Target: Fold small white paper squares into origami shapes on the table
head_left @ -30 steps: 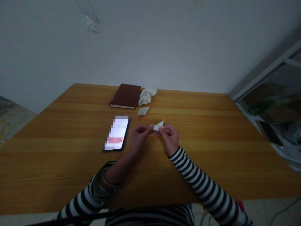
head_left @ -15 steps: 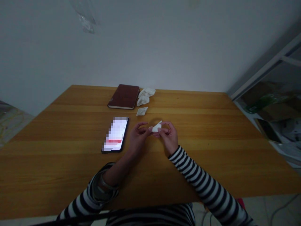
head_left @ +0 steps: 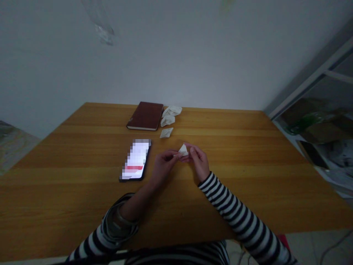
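Note:
Between my hands, just above the wooden table (head_left: 234,198), is a small piece of folded white paper (head_left: 183,149) with a pointed, triangular top. My left hand (head_left: 164,163) pinches its lower left corner between thumb and fingers. On the other side my right hand (head_left: 199,160) has its fingers behind the paper and its thumb at the right edge. Another folded white paper (head_left: 166,133) lies a little beyond my hands. Farther back sit a crumpled-looking folded paper (head_left: 167,120) and a larger one (head_left: 172,110).
A phone (head_left: 136,160) with its screen lit lies left of my left hand. The dark red notebook (head_left: 146,115) rests near the wall, touching or nearly touching the folded papers. At the right stands a shelf (head_left: 325,121) with boxes and other items.
The paper has been turned in my fingers, so its point now stands nearer the middle. My right thumb has lifted from its front to the edge. The camera has tilted slightly up.

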Motion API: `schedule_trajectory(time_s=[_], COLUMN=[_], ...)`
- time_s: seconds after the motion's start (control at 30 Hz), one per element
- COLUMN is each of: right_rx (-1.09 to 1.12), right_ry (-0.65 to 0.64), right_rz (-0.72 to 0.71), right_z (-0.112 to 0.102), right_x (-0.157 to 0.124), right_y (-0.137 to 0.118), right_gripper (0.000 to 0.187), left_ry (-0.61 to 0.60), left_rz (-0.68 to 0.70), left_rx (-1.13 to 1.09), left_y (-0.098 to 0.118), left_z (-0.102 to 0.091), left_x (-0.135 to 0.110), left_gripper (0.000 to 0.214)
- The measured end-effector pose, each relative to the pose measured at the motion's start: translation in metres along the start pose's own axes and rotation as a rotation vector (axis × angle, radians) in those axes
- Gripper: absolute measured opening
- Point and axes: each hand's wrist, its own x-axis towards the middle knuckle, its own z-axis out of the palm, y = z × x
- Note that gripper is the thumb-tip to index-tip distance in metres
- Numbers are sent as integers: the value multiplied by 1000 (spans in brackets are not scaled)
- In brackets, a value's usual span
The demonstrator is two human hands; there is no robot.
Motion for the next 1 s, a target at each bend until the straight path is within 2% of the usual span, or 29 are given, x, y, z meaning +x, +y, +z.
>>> schedule_trajectory(time_s=[0.1,0.17,0.3,0.4,0.53,0.63,1.0], right_rx=[-14,27,150,129,38,-5,-25], right_ry=[27,-2,-22,-33,18,57,68], right_rz=[5,43,111,103,16,-14,-24], right_z=[-2,-3,-1,1,-3,-7,-5], right_x=[1,1,-1,0,3,4,3], right_y=[-1,0,0,1,3,7,10], right_gripper=[45,48,33,25,22,26,24], left_ry=[-26,-19,22,73,19,-61,-55], left_rz=[39,58,138,182,122,68,-31], left_rx=[21,19,94,156,21,24,-125], left_y=[2,0,-5,-4,-2,-3,-1], left_z=[-1,-1,0,2,4,4,7], left_x=[-1,-1,-2,-4,-6,-6,-4], left_gripper=[31,23,14,15,25,25,25])
